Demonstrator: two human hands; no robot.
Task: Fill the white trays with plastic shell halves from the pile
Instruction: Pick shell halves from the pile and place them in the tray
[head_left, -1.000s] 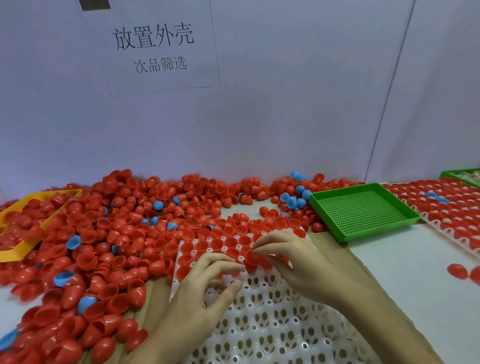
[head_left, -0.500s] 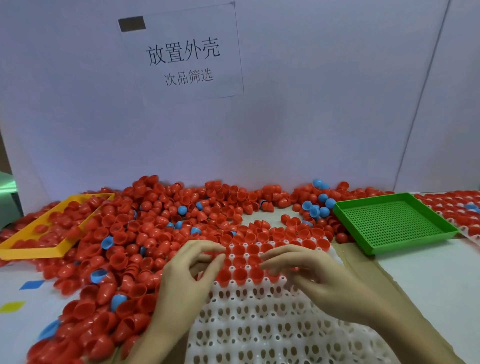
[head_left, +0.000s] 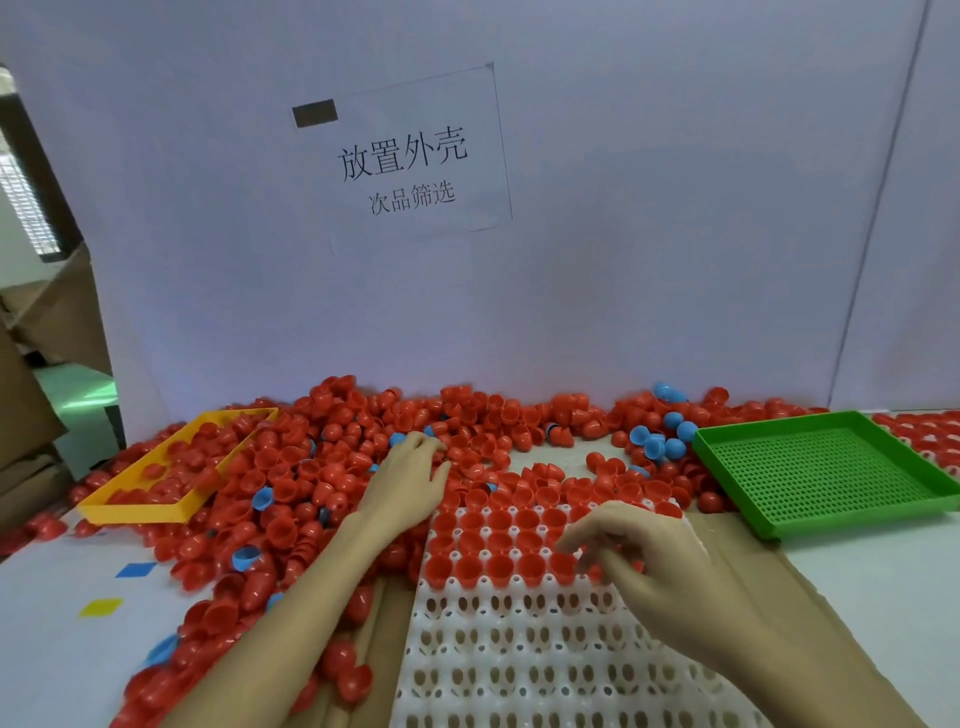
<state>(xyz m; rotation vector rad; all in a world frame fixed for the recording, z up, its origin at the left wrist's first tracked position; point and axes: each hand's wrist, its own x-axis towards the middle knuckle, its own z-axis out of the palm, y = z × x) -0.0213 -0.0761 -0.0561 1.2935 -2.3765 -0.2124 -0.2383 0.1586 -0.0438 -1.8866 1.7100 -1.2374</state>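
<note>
Left hand: we see our left hand (head_left: 410, 478) resting spread on the pile of red plastic shell halves (head_left: 291, 499), holding nothing.
Right hand: our right hand (head_left: 654, 566) hovers with curled fingers over the white perforated plastic tray (head_left: 519, 649); whether it pinches a shell, we cannot tell.
Tray: its far rows hold red shells; the near rows lie bare.

We see the pile (head_left: 322, 483) behind and left of the tray (head_left: 519, 649), a perforated tray (head_left: 826, 473) to its right, and a frame (head_left: 171, 467) far left on the tabletop (head_left: 857, 587).
</note>
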